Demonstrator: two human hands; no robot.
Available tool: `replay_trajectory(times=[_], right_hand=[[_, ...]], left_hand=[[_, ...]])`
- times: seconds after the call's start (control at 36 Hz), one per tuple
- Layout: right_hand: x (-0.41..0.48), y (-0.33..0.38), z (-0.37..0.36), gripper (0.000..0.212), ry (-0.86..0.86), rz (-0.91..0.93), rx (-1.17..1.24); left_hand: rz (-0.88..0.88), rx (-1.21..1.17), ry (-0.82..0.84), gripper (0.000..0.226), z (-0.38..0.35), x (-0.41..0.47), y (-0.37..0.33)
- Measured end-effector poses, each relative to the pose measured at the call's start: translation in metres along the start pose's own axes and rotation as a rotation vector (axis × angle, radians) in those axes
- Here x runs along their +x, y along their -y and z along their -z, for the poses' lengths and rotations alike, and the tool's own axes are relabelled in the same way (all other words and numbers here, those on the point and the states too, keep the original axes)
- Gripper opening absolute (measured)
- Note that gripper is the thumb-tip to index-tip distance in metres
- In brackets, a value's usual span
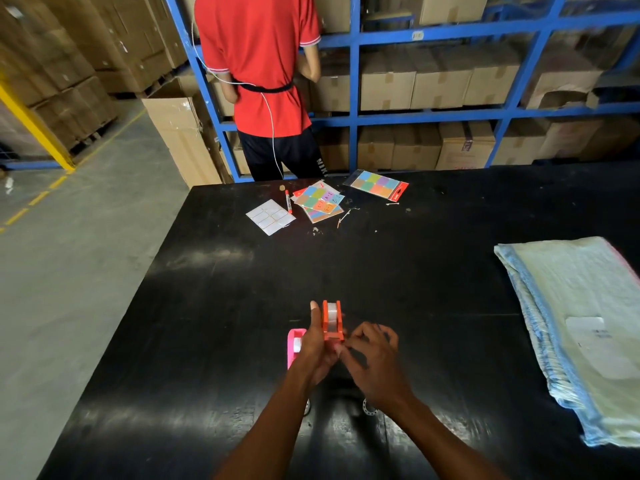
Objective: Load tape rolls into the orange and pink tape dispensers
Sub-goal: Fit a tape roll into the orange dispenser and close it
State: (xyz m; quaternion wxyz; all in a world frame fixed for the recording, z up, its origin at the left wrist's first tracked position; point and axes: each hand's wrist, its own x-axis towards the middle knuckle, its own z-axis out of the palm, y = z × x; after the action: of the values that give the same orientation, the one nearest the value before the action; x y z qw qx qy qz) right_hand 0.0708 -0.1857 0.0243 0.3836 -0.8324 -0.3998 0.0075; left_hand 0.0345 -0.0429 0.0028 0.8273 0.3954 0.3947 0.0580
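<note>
Nearest to me, partly hidden under my forearms, two small pale ring-shaped items (367, 407) lie on the black table (207, 341); they may be spare rolls or empty cores, but I cannot tell which.

Ahead of them, my left hand (317, 344) grips the orange tape dispenser (333, 322), thumb extended up along its left wall, the other fingers wrapped beneath and behind. A clear tape roll (331, 315) already sits between the dispenser's two walls. My right hand (372, 355) is curled just right of the dispenser's near end, fingertips pinched together; I judge it is handling the free tape end, though the film is too fine to confirm.

Just left of my left fingers, the pink tape dispenser (295, 346) lies on the table with a pale roll visible inside it.

Handling assessment: both dispensers appear to be light, rigid moulded plastic. Hold by the flat side walls, clear of the cutter edge. The roll is light and stiff at its core; its film is thin, adhesive and prone to folding onto itself, so keep the free end taut.

Further out, well beyond my fingertips, sticker sheets (318, 201) and a red marker (288, 201) lie near the far table edge. A folded towel (581, 327) rests far to the right.
</note>
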Motion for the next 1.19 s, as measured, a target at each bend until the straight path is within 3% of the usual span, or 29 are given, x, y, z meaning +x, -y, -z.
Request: replay_trajectory(times=[0.14, 0.22, 0.28, 0.36, 0.44, 0.75, 0.89, 1.08, 1.19], right_hand=[[0.007, -0.015, -0.005, 0.013, 0.017, -0.271, 0.146], [0.010, -0.024, -0.009, 0.011, 0.097, -0.402, 0.295], [0.013, -0.027, -0.009, 0.012, 0.140, -0.433, 0.362], [0.016, -0.030, -0.008, 0.012, 0.203, -0.458, 0.425], [0.018, -0.035, -0.009, 0.013, 0.233, -0.456, 0.430], [0.021, -0.061, -0.034, 0.024, 0.358, -0.607, 0.472], [0.015, -0.085, -0.052, 0.021, 0.374, -0.640, 0.418], [0.021, -0.097, -0.068, 0.021, 0.358, -0.688, 0.271], [0.021, -0.105, -0.078, 0.019, 0.363, -0.706, 0.238]], left_hand=[[0.019, 0.070, -0.010, 0.061, -0.002, 0.001, 0.007], [0.039, 0.190, 0.012, 0.074, -0.003, -0.004, 0.010], [0.053, 0.261, 0.016, 0.085, -0.004, -0.005, 0.012], [0.075, 0.344, 0.015, 0.078, -0.003, 0.000, 0.017], [0.107, 0.458, 0.023, 0.085, 0.000, 0.005, 0.020], [0.133, 0.646, -0.155, 0.088, 0.016, 0.048, 0.049], [0.102, 0.658, -0.162, 0.057, 0.004, 0.042, 0.042], [-0.019, 0.729, -0.237, 0.049, 0.012, 0.064, 0.069], [-0.029, 0.792, -0.245, 0.027, 0.005, 0.058, 0.065]])
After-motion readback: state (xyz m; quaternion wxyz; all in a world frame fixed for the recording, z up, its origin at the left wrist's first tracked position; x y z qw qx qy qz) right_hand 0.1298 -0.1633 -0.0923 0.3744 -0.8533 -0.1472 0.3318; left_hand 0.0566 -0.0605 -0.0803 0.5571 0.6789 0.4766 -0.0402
